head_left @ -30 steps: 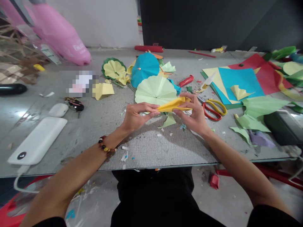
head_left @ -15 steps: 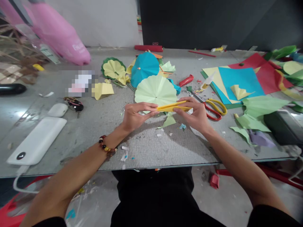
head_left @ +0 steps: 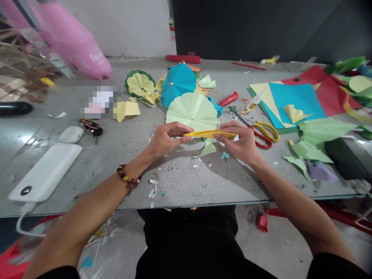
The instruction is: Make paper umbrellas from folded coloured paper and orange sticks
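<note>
A folded yellow paper (head_left: 205, 134) is held level above the table, its layers parted slightly along the top. My left hand (head_left: 170, 137) pinches its left end between thumb and fingers. At the other end my right hand (head_left: 240, 141) grips it the same way, thumb in front. Just behind the yellow paper lies a pale green scalloped paper disc (head_left: 192, 110), its lower edge partly hidden. A blue pleated paper disc (head_left: 178, 83) rests behind that one. Scissors with red and yellow handles (head_left: 263, 133) lie right of my right hand.
Coloured paper sheets (head_left: 296, 102) and green scraps (head_left: 322, 135) cover the right side. A red-handled tool (head_left: 229, 99) and a glue bottle (head_left: 254, 100) lie behind the scissors. At left are a white power bank (head_left: 46, 172), keys (head_left: 92, 127) and a pink bottle (head_left: 75, 42).
My left hand has shifted slightly along the yellow paper to the left, and more of the paper's pointed left end shows. My right hand stays nearly in place.
</note>
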`<state>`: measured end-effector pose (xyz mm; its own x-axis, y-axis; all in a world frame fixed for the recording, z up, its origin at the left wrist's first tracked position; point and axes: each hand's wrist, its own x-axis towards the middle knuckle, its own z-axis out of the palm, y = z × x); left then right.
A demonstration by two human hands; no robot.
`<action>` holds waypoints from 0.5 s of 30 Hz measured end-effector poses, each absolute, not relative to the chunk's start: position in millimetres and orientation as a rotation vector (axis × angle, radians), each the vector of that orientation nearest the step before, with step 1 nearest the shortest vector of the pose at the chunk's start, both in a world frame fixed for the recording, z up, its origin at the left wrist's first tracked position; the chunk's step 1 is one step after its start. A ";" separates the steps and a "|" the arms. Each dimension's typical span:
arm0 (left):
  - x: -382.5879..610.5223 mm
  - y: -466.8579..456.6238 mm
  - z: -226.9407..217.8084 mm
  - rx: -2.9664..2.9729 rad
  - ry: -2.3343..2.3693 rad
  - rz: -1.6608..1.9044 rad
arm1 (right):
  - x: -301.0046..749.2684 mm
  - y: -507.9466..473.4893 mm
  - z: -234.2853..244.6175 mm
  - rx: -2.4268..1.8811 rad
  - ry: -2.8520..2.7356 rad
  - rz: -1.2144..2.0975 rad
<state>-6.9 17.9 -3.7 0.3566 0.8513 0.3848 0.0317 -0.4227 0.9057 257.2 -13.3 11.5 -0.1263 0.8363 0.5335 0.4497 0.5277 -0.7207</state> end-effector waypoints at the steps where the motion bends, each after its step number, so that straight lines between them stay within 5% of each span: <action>1: -7.2 17.8 -3.7 1.746 0.777 1.157 | 256.8 -13.6 10.8 -1.062 -1.773 0.475; 15: -7.3 14.4 -1.7 1.875 0.794 1.389 | 252.6 -17.0 13.8 -1.012 -1.786 0.445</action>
<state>-7.3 14.4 -1.7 0.2500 0.7890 0.5612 0.0831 -0.5950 0.7994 252.6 -17.0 13.8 -0.1562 0.7995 0.5800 0.4338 0.5830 -0.6869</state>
